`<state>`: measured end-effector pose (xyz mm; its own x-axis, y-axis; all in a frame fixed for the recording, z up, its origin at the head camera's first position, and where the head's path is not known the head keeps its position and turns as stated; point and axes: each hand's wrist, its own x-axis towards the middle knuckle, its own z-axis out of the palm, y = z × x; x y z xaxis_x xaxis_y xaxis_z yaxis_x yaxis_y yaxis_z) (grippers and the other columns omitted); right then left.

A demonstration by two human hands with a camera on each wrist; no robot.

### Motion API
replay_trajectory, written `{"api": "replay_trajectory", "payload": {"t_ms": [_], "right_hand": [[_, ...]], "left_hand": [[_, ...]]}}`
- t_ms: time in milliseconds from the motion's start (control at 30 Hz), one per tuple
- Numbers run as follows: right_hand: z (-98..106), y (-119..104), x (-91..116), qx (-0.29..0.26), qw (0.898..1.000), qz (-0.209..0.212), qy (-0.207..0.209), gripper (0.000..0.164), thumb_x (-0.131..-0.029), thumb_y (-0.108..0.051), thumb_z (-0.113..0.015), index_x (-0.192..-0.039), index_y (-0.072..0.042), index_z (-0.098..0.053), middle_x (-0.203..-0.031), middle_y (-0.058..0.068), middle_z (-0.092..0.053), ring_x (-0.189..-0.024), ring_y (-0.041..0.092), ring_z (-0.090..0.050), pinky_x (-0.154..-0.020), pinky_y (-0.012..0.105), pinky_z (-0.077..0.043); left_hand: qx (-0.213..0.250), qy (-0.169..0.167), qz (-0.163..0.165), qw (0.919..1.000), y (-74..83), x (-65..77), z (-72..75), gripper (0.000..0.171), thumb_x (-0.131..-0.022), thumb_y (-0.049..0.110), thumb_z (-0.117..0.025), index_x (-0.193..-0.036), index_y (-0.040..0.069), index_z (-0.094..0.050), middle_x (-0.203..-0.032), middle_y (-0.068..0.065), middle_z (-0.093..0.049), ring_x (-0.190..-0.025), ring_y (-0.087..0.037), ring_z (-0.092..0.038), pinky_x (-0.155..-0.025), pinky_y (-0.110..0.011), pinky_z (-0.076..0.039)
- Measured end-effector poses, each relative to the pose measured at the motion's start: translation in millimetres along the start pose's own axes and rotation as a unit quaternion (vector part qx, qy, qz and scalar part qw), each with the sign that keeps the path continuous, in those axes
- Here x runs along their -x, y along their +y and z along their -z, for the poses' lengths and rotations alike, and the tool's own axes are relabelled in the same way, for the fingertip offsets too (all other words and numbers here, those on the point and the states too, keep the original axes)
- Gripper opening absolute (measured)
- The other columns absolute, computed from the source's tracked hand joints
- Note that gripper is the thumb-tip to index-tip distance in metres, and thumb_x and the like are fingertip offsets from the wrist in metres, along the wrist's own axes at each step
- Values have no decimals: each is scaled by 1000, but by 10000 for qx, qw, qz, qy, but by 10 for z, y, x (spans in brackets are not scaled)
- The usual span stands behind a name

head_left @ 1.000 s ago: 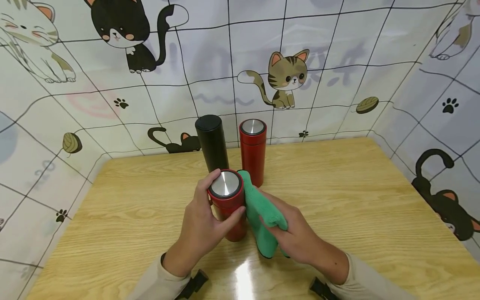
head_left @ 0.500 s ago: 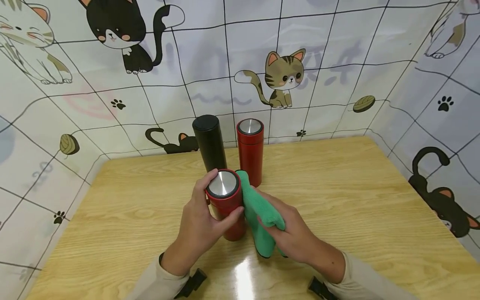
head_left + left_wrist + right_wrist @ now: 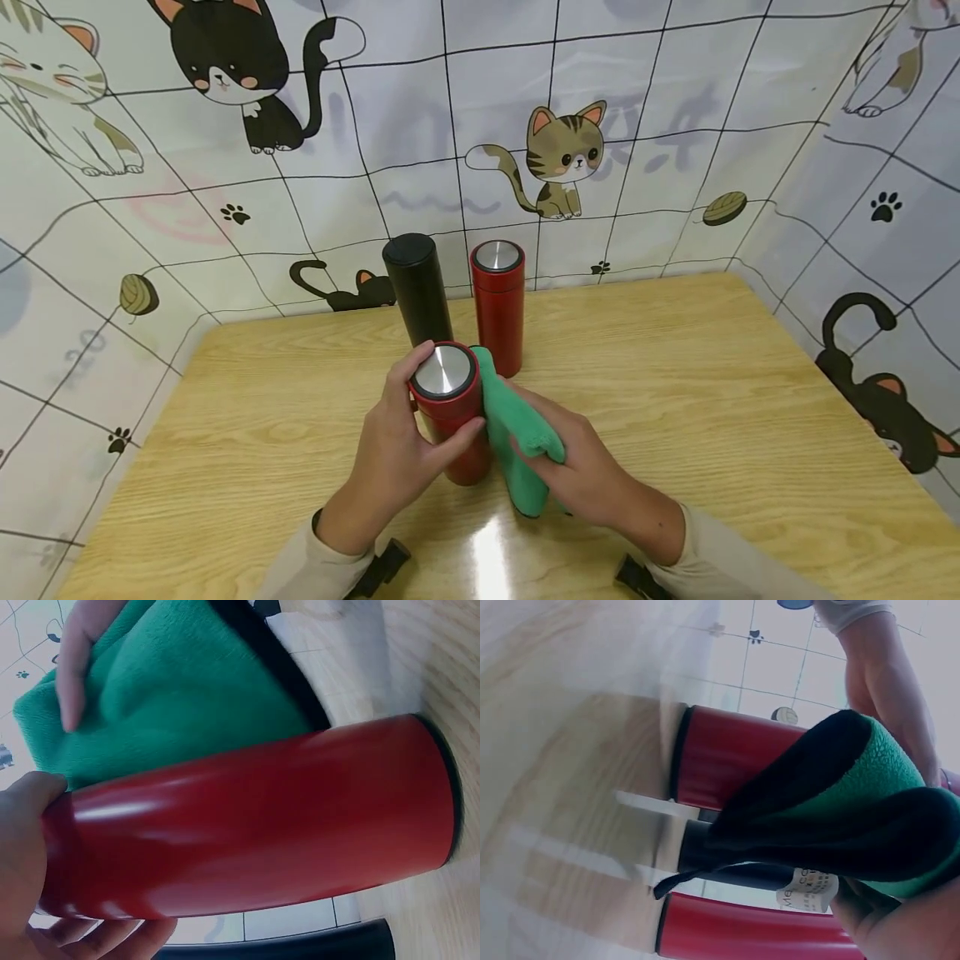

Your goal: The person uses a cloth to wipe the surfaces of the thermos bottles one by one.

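My left hand [image 3: 401,446] grips a red thermos bottle [image 3: 468,458] near its top, thumb on the near side and fingers round the far left. Its lid [image 3: 444,372] is brushed metal with a dark ring. In the left wrist view the bottle [image 3: 255,825] shows a smooth glossy side and a dark base at the wood. My right hand [image 3: 588,462] holds a folded green cloth [image 3: 517,433] with dark edging against the bottle's right side. Seen from the right wrist, the cloth [image 3: 877,772] hangs in loops and hides part of the bottle [image 3: 731,754].
Behind the held bottle stand a black bottle [image 3: 420,292] and a second red bottle [image 3: 500,321], both upright. A printed label [image 3: 808,890] shows on the black one in the right wrist view. The wooden table [image 3: 675,358] meets a cat-patterned wall covering [image 3: 420,108] at the back and sides.
The whole head view has shifted slightly to the left. Both hands keep their holds, and the cloth stays at the bottle's right side.
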<state>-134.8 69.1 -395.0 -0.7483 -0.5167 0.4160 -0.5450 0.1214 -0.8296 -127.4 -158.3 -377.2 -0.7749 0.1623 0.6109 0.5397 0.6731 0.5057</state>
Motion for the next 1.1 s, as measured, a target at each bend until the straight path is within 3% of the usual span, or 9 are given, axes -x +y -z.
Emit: {"api": "replay_trajectory", "payload": {"t_ms": [100,233,500,800,1100], "right_hand": [[-22,46,-4,-73,9995,-266,-129,61,-101,-8,-57,-156,-22,-34,-157,-3,-43,-143,18,-44,-111,30,-44],[-29,79,-9,-83,9986,-476,-219,61,-101,-10,-56,-156,-27,-33,-157,-8,-42,-143,18,-43,-111,32,-44],[-22,53,-3,-6,9993,-360,-44,61,-100,-7,-56,-156,-17,-34,-158,-1,-41,-144,20,-42,-112,30,-42],[-47,116,-5,-21,9993,-368,-71,61,-101,-9,-56,-156,-23,-34,-157,-2,-43,-142,19,-44,-111,29,-43],[-46,89,0,-32,9996,-275,68,61,-101,-7,-56,-156,-21,-35,-158,-2,-41,-145,18,-41,-113,26,-41]], "left_hand": [[-73,-104,21,9999,8,-9,33,102,-72,27,-91,-151,11,-27,-132,-13,-60,-114,-26,-66,-85,-40,-61],[69,-316,319,9990,39,-27,92,101,-74,29,-90,-152,18,-28,-134,-9,-61,-116,-25,-65,-79,-36,-62],[826,-689,972,9894,120,-70,169,94,-78,23,-87,-152,29,-29,-142,-2,-46,-126,-21,-55,-77,-38,-62],[1034,-641,1009,9874,133,-81,155,100,-78,18,-86,-154,28,-23,-146,-1,-47,-127,-22,-55,-85,-44,-60],[612,-410,1182,9902,177,-93,160,88,-78,29,-87,-148,23,-34,-137,1,-57,-122,-18,-60,-86,-39,-60]]}}
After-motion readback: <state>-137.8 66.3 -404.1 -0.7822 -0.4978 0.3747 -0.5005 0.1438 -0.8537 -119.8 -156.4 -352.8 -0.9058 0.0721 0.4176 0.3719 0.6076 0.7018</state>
